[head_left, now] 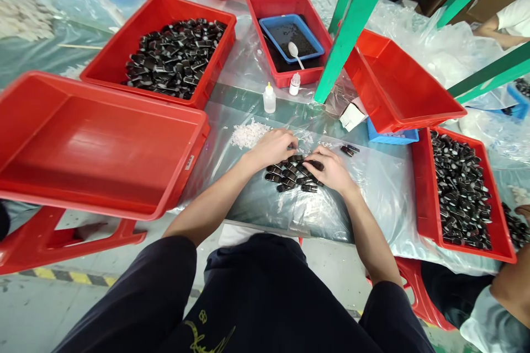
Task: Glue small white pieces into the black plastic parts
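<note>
A small pile of black oblong parts lies on the plastic-covered table in front of me. My left hand rests at the pile's upper left, fingers curled down onto the parts. My right hand sits at the pile's right side, fingers closed round one black part. A heap of tiny white pieces lies just left of my left hand. Two loose black parts lie beyond my right hand.
An empty red crate stands at the left, a red crate of black parts behind it, another at the right. A red tray holds a blue tray with a white spoon. Two small white bottles and green frame legs stand beyond. Another person's arm is at the right.
</note>
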### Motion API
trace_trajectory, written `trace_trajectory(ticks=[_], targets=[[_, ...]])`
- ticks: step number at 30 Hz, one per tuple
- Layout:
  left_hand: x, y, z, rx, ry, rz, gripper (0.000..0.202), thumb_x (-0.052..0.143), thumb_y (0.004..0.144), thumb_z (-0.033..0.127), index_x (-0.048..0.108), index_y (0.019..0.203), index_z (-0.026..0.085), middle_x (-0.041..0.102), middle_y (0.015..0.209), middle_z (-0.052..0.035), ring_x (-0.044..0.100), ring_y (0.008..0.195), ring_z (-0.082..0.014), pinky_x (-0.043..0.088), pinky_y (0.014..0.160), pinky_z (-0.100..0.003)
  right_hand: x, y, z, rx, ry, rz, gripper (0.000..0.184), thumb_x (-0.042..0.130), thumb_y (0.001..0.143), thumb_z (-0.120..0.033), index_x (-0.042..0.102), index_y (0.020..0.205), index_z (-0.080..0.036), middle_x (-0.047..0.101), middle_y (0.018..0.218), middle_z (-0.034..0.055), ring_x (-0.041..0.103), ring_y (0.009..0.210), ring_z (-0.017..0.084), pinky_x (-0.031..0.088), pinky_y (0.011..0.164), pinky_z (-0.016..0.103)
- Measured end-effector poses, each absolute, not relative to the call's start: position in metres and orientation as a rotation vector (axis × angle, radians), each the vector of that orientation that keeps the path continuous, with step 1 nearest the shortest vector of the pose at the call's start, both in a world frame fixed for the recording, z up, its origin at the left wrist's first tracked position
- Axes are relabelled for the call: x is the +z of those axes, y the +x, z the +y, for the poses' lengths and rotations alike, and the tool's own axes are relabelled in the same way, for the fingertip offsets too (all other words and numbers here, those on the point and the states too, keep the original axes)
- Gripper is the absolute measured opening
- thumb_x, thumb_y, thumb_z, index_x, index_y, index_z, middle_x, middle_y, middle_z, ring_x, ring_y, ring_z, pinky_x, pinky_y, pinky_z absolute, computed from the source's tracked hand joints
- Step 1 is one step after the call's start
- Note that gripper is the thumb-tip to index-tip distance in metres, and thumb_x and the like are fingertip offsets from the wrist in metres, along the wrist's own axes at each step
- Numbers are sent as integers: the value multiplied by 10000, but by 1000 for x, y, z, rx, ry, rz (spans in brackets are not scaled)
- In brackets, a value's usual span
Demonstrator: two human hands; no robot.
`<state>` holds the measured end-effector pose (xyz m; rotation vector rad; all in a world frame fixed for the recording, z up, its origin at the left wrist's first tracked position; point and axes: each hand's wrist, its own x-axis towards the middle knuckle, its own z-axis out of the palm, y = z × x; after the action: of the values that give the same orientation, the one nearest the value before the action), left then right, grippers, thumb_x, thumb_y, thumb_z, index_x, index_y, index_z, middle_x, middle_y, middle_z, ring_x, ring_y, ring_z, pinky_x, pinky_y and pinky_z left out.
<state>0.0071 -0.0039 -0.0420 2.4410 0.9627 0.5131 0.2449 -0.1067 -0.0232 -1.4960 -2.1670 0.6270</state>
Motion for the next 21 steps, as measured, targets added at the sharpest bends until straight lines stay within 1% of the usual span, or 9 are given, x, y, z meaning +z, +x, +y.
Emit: trace_trajectory(ticks=[3, 5, 8, 10, 13, 14, 16, 19, 21], targets=[[-37, 7, -5, 464, 2465, 1006, 157, 685, 947, 269, 836, 923, 237, 834, 985, -104, 746, 933, -291, 579, 878, -410, -25, 244, -107, 619, -1488, -2182, 179, 758, 1082, -336, 886, 1157, -235, 783, 1118, 108, 755, 1062, 291, 585, 927, 401], [-30, 8, -7, 387, 2465, 1034, 185, 654, 978, 277, 827, 952, 215, 834, 1021, -120, 752, 969, -300, 583, 912, -418, -27, 244, -107, 612, -1461, -2165, 175, 751, 1081, -332, 883, 1144, -235, 785, 1107, 102, 750, 1041, 280, 589, 924, 394], [-19, 8, -9, 308, 2435, 1059, 186, 634, 1007, 254, 807, 984, 190, 839, 1084, -138, 763, 1021, -302, 571, 933, -408, -28, 245, -104, 639, -1419, -2054, 216, 730, 1087, -400, 873, 1098, -239, 766, 1014, 78, 711, 904, 243, 576, 838, 373], [-13, 9, -11, 314, 2367, 1089, 170, 634, 1008, 230, 798, 993, 189, 843, 1046, -122, 770, 978, -287, 561, 890, -391, -30, 246, -102, 681, -1413, -1933, 280, 734, 1075, -486, 859, 1054, -236, 723, 911, 50, 647, 784, 212, 544, 764, 357], [-9, 10, -12, 461, 2185, 1091, 120, 676, 1000, 236, 790, 986, 199, 833, 901, -67, 766, 862, -246, 550, 828, -362, -32, 248, -98, 752, -1417, -1723, 382, 760, 1027, -604, 821, 984, -229, 676, 831, 19, 553, 695, 178, 481, 695, 344], [-10, 11, -13, 543, 2119, 1063, 102, 699, 994, 243, 791, 981, 200, 834, 890, -56, 768, 854, -233, 553, 828, -352, -33, 249, -97, 779, -1414, -1658, 407, 770, 1009, -631, 808, 966, -228, 673, 823, 13, 535, 684, 170, 461, 679, 339], [-12, 14, -13, 717, 1987, 983, 94, 742, 977, 261, 807, 994, 196, 857, 940, -56, 780, 889, -216, 564, 837, -334, -34, 250, -95, 833, -1404, -1564, 437, 785, 979, -661, 789, 948, -225, 671, 813, 5, 517, 674, 160, 429, 656, 330], [-20, 20, -13, 884, 1788, 873, 176, 787, 964, 330, 853, 1045, 189, 889, 1029, -81, 789, 922, -210, 574, 812, -323, -34, 251, -95, 869, -1385, -1519, 450, 805, 951, -670, 783, 945, -221, 680, 824, 4, 522, 679, 153, 416, 649, 325], [-25, 24, -13, 931, 1671, 807, 233, 821, 945, 395, 872, 1032, 185, 897, 1052, -97, 791, 919, -210, 584, 815, -330, -34, 251, -96, 869, -1377, -1522, 451, 808, 947, -671, 782, 943, -221, 684, 834, 5, 531, 683, 152, 417, 650, 326]])
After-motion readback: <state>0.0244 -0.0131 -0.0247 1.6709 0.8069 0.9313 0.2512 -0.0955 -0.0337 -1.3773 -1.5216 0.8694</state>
